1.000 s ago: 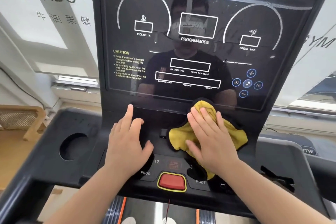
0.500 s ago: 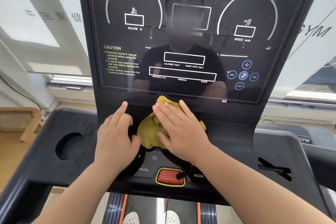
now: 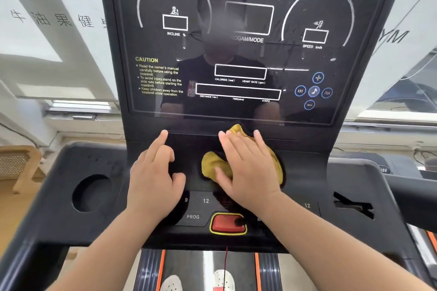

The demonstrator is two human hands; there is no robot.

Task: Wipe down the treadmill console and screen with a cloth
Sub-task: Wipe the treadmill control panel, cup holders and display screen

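Two flat, splayed hands: right hand (image 3: 248, 168) pressing cloth (image 3: 212, 165) above "PROG".

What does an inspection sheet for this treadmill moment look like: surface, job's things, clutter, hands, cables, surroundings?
Surface: black console below the screen; the glass shows streaks and reflections.
Job's things: yellow cloth bunched on the console's middle, just under the screen's lower edge.
Clutter: nothing seen; the round cup hole looks empty.
Hands: right hand flat on the cloth, fingers spread; left hand resting bare on the console, holding nothing.
Cables: thin red cord hanging below the red stop button.
Surroundings: treadmill belt and white shoes below; window with lettering behind.
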